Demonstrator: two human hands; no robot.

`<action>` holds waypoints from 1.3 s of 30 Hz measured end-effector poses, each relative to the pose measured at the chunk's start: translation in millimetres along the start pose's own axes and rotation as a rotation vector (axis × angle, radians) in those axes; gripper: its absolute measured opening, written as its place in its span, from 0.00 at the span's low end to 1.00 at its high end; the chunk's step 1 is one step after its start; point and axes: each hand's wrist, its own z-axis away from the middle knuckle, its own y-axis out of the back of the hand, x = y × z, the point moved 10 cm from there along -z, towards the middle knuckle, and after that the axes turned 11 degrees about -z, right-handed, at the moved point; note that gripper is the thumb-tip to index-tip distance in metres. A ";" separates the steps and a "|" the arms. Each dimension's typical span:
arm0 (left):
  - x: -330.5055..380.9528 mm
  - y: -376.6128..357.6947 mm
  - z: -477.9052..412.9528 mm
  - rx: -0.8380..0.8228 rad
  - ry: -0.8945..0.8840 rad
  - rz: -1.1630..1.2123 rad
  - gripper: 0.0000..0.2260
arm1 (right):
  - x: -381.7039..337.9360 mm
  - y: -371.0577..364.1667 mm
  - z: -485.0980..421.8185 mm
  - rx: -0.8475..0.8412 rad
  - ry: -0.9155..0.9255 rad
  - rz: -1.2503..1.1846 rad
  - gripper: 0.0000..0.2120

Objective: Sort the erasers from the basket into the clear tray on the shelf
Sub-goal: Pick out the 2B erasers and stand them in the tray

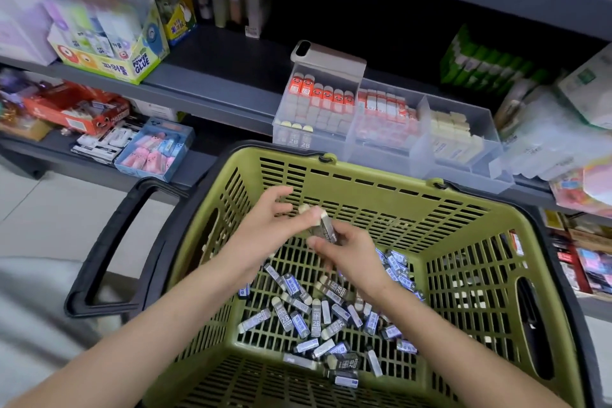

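An olive green basket (371,185) with black handles holds several loose 2B erasers (318,318) in dark and blue sleeves on its floor. Both hands meet above the basket's middle. My left hand (265,225) and my right hand (351,252) together grip a small bunch of erasers (326,227) between their fingertips. On the shelf just behind the basket stands the clear tray (420,156) with compartments: red-sleeved erasers, cream erasers, and three 2B erasers (294,136) upright in its front left corner.
A phone-like device (326,55) lies on the tray's raised lid. A glue box (109,53) stands on the shelf at left, green packs (486,66) at right, and a blue box of pink erasers (155,149) on the lower shelf. Tiled floor lies at left.
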 end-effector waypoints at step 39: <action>-36.4 -7.5 -23.2 0.046 0.343 0.626 0.16 | 110.6 -1.3 -12.5 -0.218 -0.152 1.165 0.17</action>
